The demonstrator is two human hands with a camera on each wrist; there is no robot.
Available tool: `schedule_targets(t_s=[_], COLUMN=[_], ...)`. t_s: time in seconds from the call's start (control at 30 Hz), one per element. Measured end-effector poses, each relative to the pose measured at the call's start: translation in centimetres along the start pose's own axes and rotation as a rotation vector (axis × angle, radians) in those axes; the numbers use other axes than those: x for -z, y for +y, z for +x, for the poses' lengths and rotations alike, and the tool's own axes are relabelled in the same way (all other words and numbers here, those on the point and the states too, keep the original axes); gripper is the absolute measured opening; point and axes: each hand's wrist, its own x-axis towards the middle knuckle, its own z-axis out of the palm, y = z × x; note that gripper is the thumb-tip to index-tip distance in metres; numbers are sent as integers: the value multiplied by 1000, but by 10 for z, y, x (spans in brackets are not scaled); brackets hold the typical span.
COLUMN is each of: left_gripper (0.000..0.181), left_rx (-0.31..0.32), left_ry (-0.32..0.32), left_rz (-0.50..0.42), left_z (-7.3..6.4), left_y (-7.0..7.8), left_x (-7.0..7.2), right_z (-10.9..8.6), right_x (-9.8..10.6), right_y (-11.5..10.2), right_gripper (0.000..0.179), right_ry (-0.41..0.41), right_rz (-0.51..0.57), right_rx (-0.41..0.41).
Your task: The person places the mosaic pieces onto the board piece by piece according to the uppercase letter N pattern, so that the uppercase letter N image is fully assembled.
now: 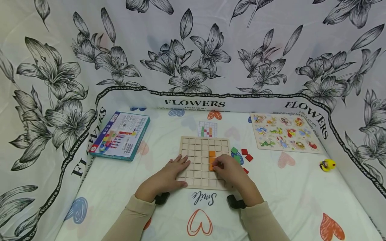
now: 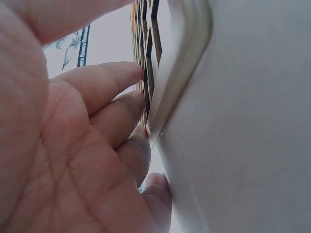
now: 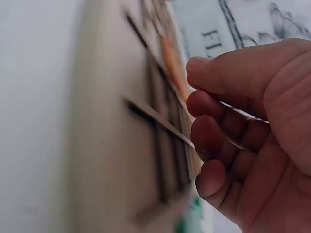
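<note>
A wooden grid board point(image 1: 196, 170) lies on the cloth in front of me. In one of its right-hand columns sit several orange square tiles point(image 1: 212, 154). My left hand point(image 1: 172, 174) rests with its fingers spread on the board's left edge, the thumb near the front left corner. My right hand point(image 1: 230, 169) is over the board's right side, fingers curled and thumb close to the index fingertip, right at the nearest orange tile. The right wrist view shows orange point(image 3: 172, 63) beside these fingertips; I cannot tell whether they pinch the tile.
Behind the board lies a pattern card point(image 1: 207, 129) with coloured squares. Loose red tiles point(image 1: 244, 152) and green tiles point(image 1: 234, 150) lie right of the board. A blue-edged box point(image 1: 120, 135) is at the left, an insect puzzle board point(image 1: 284, 133) and yellow toy point(image 1: 327, 165) at the right.
</note>
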Motion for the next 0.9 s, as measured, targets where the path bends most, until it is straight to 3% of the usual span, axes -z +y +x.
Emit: schedule_targets(t_s=[0.1,0.3,0.43,0.7,0.9], left_gripper=[87,86,86,86,86], left_rx=[-1,0,13,10,9], left_ry=[-3,-10,-15,-12,-10], left_rz=[-3,-12,-19,-16,-11], left_z=[0,0,-1,-3,-1], left_y=[1,4,5,5,6], left_x=[1,3,3,2,2], right_z=[-4,-25,-43,-63,-63], right_x=[12,47,60,64,57], right_y=[5,36,60,85,84], right_gripper=[3,17,27,42,36], right_ry=[15,60,36,23,55], right_rz=[2,-23,-12,-26,-38], right_rx=[-36,-151,-199,-284,-259])
